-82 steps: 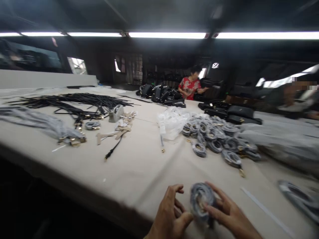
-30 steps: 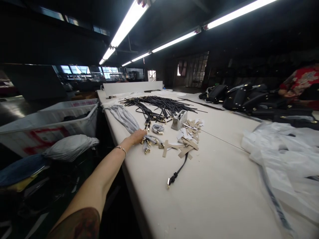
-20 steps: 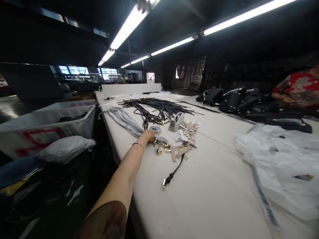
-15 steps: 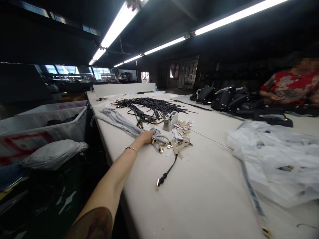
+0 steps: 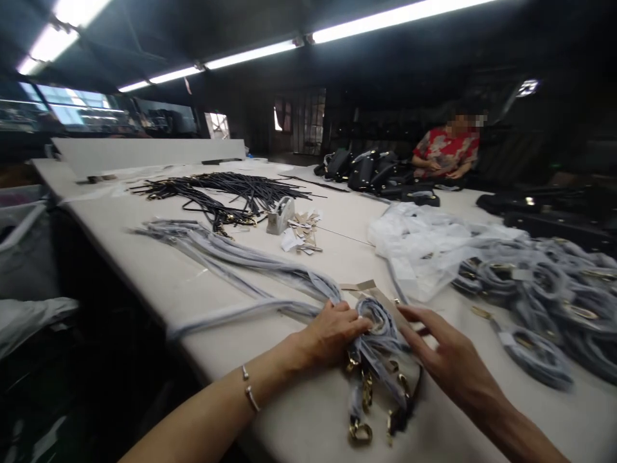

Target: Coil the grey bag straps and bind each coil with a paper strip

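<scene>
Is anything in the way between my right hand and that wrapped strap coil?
Nothing blocks it. The right hand is just beside the grey-wrapped strap coil, and only a flat tan cardboard strip lies at the coil's edge. The left hand is on the coil's opposite side.

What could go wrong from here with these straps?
The loose straps trailing from your left hand may tangle as you gather them. The gold clasps lie toward the table's near edge and might slide off. Your right hand is close to the coiled straps, so a wide movement could knock them.
</scene>
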The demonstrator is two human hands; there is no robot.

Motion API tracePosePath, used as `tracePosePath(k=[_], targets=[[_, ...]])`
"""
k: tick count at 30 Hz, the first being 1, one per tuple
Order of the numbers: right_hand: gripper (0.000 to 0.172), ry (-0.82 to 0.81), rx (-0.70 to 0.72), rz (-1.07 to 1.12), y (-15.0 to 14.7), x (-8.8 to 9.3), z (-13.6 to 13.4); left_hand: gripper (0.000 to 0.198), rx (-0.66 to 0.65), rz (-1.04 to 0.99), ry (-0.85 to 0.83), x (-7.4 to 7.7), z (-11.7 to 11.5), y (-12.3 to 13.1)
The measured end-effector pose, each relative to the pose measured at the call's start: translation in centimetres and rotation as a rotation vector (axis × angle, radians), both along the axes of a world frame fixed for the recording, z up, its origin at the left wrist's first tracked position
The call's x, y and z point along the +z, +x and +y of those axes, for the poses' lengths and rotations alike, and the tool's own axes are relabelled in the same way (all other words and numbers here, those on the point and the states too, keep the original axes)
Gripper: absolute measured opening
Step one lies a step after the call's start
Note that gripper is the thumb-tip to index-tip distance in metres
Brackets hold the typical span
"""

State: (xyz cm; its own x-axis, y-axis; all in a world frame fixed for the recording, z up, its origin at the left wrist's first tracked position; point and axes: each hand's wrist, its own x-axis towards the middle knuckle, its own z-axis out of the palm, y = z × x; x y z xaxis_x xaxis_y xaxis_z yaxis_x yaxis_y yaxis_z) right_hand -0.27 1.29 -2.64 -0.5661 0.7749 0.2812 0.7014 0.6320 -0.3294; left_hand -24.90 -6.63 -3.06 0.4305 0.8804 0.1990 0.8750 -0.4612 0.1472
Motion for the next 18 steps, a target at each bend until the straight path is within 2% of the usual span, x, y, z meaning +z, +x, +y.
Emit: tracePosePath(k=[2,4,7,8,10,11,13,15,16,17,18], targets=[[0.05,-0.014,0.008,-0.17,-2.2,1.1,1.3,0.039,-0.126,0.002,0.044,-0.2,-0.3,2.9],[0.052,-0.054,-0.003,-0.265,-3.4,1.2,1.9,0.032,-0.234,0.017,0.093,-0.5,-0.5,5.0],[0.038,-0.105,-0.015,-0.338,-2.5,1.8,2.5,0.015,-0.346,0.045,0.142,-0.7,-1.1,6.9],[0.03,-0.116,-0.028,-0.353,-1.4,2.7,3.0,0.014,-0.361,0.051,0.148,-0.7,-1.4,7.4],[0.016,-0.117,-0.092,-0.361,1.9,5.8,4.6,0.014,-0.35,0.049,0.148,-0.6,-2.0,8.2],[0.02,-0.097,-0.167,-0.352,3.9,7.9,5.8,0.014,-0.328,0.037,0.14,-0.6,-2.2,8.6],[0.051,0.018,-0.344,-0.296,8.0,12.0,8.3,0.014,-0.275,-0.008,0.112,-0.8,-2.1,9.5],[0.088,0.258,-0.544,-0.162,10.9,14.6,9.4,0.02,-0.238,-0.102,0.055,-1.4,-1.4,10.6],[0.101,0.3,-0.542,-0.078,11.4,14.8,9.1,0.024,-0.223,-0.161,0.02,-1.8,-0.9,11.1],[0.108,0.271,-0.484,-0.007,11.3,14.2,8.1,0.028,-0.206,-0.225,-0.012,-2.1,-0.3,11.7],[0.108,0.168,-0.371,0.03,10.6,12.7,6.4,0.031,-0.192,-0.284,-0.04,-2.4,0.3,12.1]])
